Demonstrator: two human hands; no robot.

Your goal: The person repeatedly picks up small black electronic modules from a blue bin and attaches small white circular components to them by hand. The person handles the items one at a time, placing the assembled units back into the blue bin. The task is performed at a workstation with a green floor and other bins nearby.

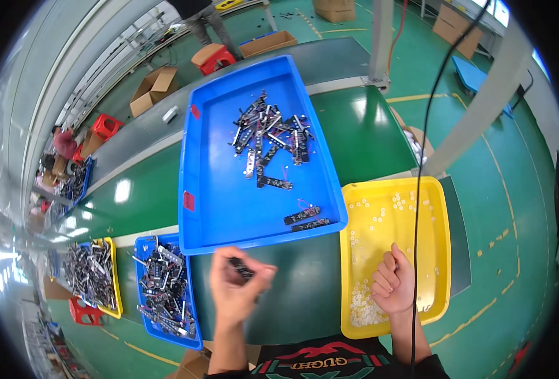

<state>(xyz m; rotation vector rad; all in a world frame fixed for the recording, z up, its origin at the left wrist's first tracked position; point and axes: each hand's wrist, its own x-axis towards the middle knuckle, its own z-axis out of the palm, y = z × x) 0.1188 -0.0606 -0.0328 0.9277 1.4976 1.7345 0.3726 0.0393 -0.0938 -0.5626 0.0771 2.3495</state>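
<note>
My left hand (pixel 234 287) is closed around a small black strip-shaped electronic part (pixel 241 268), just in front of the near edge of a big blue tray (pixel 204 243). My right hand (pixel 394 283) hovers over a yellow tray (pixel 445 252), its fingers curled in and its thumb pointing up; whether something tiny is between them I cannot make out. Small white rings (pixel 365 306) lie scattered in that yellow tray, densest beside my right hand. In the big blue tray, two black strip parts (pixel 306 218) rest near the front right corner, apart from a heap of similar parts (pixel 270 136).
To the left stand a smaller blue tray (pixel 142 252) and a yellow-rimmed tray (pixel 116 290), both filled with such parts. A black cable (pixel 426 126) hangs down in front of the right yellow tray. A pale post (pixel 380 44) rises behind the green table (pixel 368 126).
</note>
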